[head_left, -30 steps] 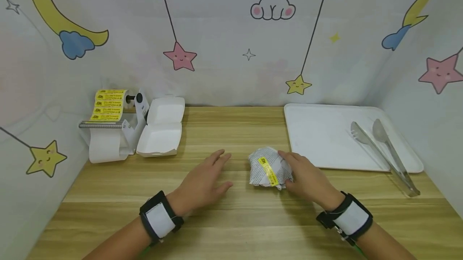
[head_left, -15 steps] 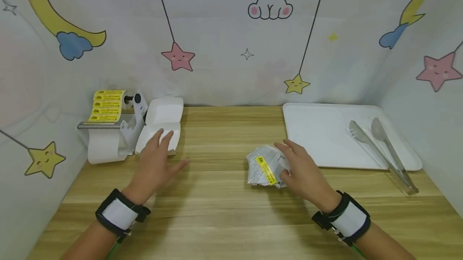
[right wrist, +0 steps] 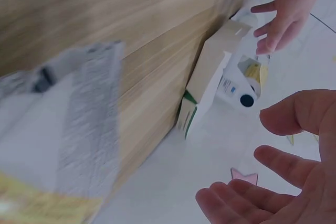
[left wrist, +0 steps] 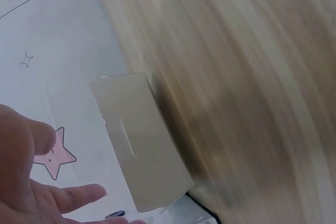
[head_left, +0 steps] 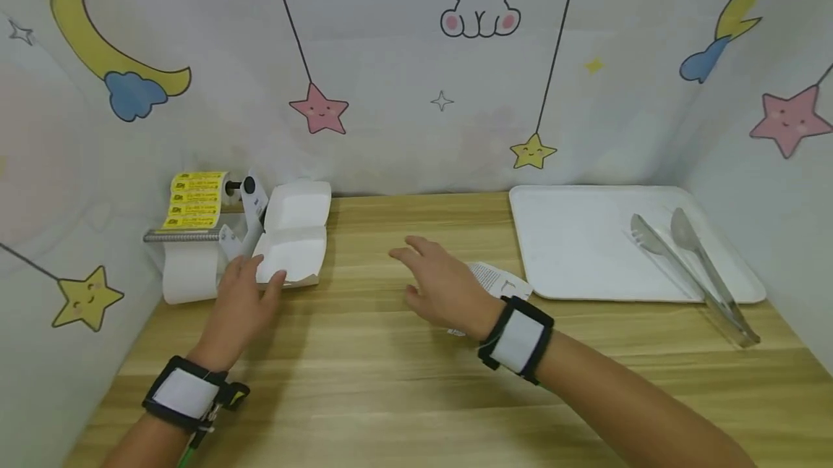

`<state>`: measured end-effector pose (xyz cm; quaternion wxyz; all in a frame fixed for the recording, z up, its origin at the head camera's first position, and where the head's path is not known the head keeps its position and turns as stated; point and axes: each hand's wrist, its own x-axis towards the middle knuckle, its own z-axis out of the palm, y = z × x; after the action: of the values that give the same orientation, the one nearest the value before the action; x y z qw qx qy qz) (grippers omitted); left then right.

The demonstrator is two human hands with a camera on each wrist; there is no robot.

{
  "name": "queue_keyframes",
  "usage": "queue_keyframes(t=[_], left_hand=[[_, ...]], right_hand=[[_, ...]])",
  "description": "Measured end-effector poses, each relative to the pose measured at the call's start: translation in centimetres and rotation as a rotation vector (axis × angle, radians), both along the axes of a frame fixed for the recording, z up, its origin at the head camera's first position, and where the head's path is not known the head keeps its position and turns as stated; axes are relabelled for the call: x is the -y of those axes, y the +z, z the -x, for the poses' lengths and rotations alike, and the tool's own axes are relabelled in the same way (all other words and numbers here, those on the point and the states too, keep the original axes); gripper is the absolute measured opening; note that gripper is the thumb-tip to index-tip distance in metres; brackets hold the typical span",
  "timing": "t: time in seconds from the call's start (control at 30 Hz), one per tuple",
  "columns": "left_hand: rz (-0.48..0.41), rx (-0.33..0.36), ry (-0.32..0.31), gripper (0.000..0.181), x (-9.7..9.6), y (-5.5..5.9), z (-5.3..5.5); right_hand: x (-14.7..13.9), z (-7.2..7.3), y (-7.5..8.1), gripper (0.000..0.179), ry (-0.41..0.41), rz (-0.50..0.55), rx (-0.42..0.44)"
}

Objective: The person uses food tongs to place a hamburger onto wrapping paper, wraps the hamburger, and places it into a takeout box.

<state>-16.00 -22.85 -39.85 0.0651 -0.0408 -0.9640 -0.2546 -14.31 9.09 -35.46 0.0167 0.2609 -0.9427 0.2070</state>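
A white clamshell takeout box (head_left: 293,251) stands with its lid up at the back left; its front wall with a slit shows in the left wrist view. My left hand (head_left: 236,309) hovers by the box's front left corner, fingers spread, holding nothing. The right hand (head_left: 449,287) is in mid-table with fingers apart and nothing in them. Partly hidden behind that hand and wrist lies a package wrapped in printed paper (head_left: 501,283). Its blurred paper and yellow label (right wrist: 42,203) appear in the right wrist view, apart from the fingers.
Left of the box stands a label dispenser (head_left: 191,269) with a roll of yellow labels (head_left: 195,200). A white tray (head_left: 573,244) lies at the back right. Metal tongs (head_left: 683,229) rest across its right side, their joined end past its front edge.
My left hand has moved left from mid-table to the box's front corner. The right hand has let go of the wrapped package and shifted left, in front of it.
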Motion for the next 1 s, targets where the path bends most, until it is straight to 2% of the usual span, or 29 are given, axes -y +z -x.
queue_keyframes(t=[0.13, 0.3, 0.43, 0.53, 0.73, 0.83, 1.0], left_hand=[[0.001, 0.027, 0.003, 0.057, 0.5, 0.1, 0.0], [0.056, 0.08, 0.001, 0.056, 1.3, -0.3, 0.3], [0.081, 0.12, -0.004, 0.055, 1.3, -0.9, 0.5], [0.091, 0.13, -0.005, 0.053, 1.0, -1.2, 0.4], [0.11, 0.054, -0.031, 0.045, 0.5, -1.7, -0.2], [0.108, 0.026, -0.051, 0.037, 0.4, -1.7, -0.4], [0.122, -0.028, -0.085, 0.027, 0.3, -1.7, -0.4]], right_hand=[[4.9, 1.3, 0.2, 0.056, 0.043, -0.086, 0.031], [11.1, 2.8, -0.9, 0.048, 0.057, -0.196, 0.006], [14.3, 3.7, -1.6, 0.045, 0.056, -0.253, -0.011], [15.4, 4.4, -2.7, 0.045, 0.061, -0.278, -0.016], [15.6, 5.4, -5.1, 0.029, 0.022, -0.302, -0.068], [15.2, 5.4, -5.2, 0.025, -0.005, -0.313, -0.093], [14.8, 5.0, -4.5, 0.024, -0.002, -0.336, -0.107]])
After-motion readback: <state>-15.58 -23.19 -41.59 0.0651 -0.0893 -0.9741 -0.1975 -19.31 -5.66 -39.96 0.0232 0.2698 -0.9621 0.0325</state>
